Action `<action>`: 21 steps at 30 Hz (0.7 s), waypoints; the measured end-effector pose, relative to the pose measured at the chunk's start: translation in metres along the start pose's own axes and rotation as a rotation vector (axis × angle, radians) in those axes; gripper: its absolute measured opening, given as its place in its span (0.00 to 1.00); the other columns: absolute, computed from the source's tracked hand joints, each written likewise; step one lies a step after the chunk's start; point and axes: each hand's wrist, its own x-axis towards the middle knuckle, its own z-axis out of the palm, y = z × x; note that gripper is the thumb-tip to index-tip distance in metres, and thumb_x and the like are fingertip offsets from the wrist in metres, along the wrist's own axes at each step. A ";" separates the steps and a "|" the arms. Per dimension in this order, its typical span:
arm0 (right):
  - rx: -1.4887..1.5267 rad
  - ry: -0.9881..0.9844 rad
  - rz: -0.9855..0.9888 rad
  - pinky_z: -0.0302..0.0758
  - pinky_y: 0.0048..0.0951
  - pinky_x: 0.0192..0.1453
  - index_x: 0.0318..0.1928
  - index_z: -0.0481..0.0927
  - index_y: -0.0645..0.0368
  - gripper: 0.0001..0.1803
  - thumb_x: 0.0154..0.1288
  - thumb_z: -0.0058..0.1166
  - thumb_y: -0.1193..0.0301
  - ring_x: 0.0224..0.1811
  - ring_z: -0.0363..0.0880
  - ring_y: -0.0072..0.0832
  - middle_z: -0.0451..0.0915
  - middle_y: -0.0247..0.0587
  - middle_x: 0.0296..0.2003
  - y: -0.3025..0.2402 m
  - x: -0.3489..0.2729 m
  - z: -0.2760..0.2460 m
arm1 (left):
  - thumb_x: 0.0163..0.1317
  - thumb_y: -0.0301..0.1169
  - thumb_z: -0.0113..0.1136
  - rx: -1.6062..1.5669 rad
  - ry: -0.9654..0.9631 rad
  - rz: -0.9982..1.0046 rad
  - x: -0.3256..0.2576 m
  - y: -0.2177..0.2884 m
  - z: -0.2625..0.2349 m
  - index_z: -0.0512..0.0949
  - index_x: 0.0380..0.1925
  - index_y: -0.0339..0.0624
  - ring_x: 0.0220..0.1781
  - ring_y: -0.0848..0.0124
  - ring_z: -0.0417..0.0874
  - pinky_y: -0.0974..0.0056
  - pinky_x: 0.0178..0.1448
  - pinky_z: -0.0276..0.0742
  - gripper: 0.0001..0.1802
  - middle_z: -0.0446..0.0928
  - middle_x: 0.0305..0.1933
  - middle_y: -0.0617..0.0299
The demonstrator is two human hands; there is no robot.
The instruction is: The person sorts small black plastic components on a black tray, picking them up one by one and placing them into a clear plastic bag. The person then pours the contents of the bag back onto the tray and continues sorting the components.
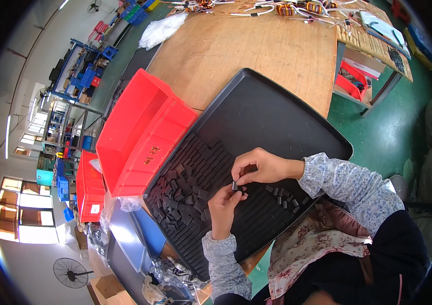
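A large black tray (pixel 277 109) lies on the wooden table (pixel 256 46), its near-left part covered with several small black blocks (pixel 190 173) laid in rows. My right hand (pixel 259 166) pinches one small black block (pixel 235 186) between thumb and fingers. My left hand (pixel 224 204) is just below it, fingertips touching the same block over the tray. A few loose black blocks (pixel 284 197) lie scattered to the right of my hands.
A red plastic bin (pixel 139 127) stands against the tray's left side, a second red bin (pixel 90 185) beyond it. Coils with wires (pixel 297 9) lie at the table's far edge beside a clear plastic bag (pixel 161 29). Green floor (pixel 378 122) to the right.
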 end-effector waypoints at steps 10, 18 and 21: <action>-0.040 -0.051 0.026 0.76 0.25 0.46 0.35 0.79 0.63 0.02 0.63 0.57 0.82 0.38 0.77 0.19 0.78 0.33 0.35 0.002 0.000 -0.001 | 0.64 0.25 0.63 -0.038 -0.013 0.045 -0.004 -0.003 -0.005 0.79 0.44 0.30 0.37 0.74 0.82 0.70 0.47 0.79 0.11 0.83 0.40 0.57; -0.078 -0.106 0.074 0.76 0.24 0.49 0.44 0.77 0.62 0.09 0.64 0.56 0.82 0.43 0.76 0.20 0.76 0.34 0.41 -0.005 0.000 0.009 | 0.63 0.24 0.63 0.002 -0.054 0.037 -0.001 -0.015 -0.007 0.80 0.44 0.31 0.36 0.76 0.82 0.70 0.45 0.80 0.10 0.83 0.38 0.60; -0.180 -0.139 0.001 0.76 0.24 0.49 0.44 0.77 0.62 0.09 0.65 0.55 0.83 0.43 0.76 0.20 0.77 0.33 0.40 -0.008 0.001 0.012 | 0.63 0.23 0.62 0.060 -0.081 0.050 0.001 -0.018 -0.009 0.80 0.44 0.31 0.36 0.76 0.82 0.69 0.44 0.80 0.10 0.83 0.37 0.60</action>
